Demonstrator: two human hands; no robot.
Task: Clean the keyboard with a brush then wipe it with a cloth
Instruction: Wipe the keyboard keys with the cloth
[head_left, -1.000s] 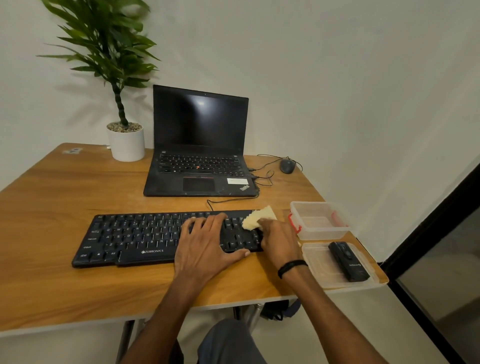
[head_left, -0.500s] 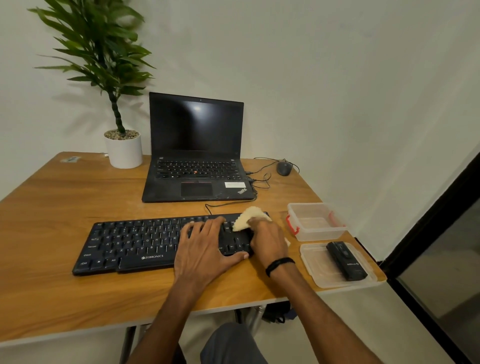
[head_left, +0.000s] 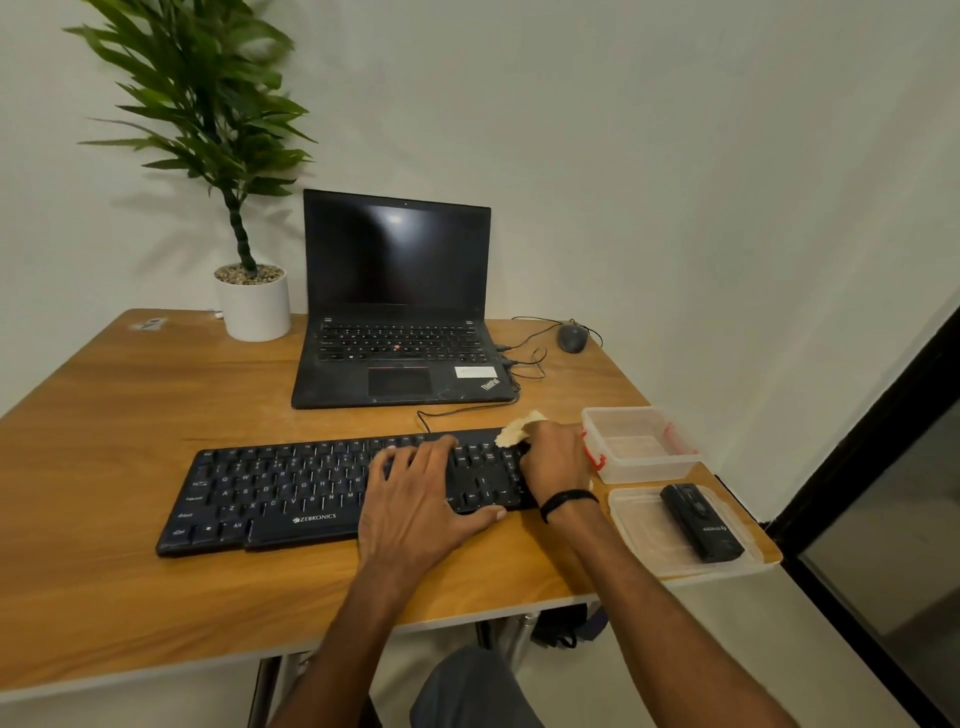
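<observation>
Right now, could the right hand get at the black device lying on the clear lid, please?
Probably yes. The right hand grips the cloth at the keyboard's right end; the black device lies uncovered on the clear lid beside it, nothing between, though the cloth fills its grip.

The desk (head_left: 130, 467) has a warm wood-grain top, smooth, with a soft sheen. The keyboard (head_left: 291, 488) is black plastic with a matt finish and white printed legends. The cloth (head_left: 517, 428) is pale yellow, soft and crumpled. The laptop (head_left: 397, 364) has a matt black body, dusty on the palm rest, while its screen (head_left: 397, 254) is glossy and catches a light. The plant pot (head_left: 257, 312) is smooth and white, topped with rough pebbles (head_left: 249, 274). The container (head_left: 641, 441) and its lid (head_left: 639, 525) are clear plastic with red clips. The desk leg (head_left: 519, 634) looks like shiny metal.
</observation>
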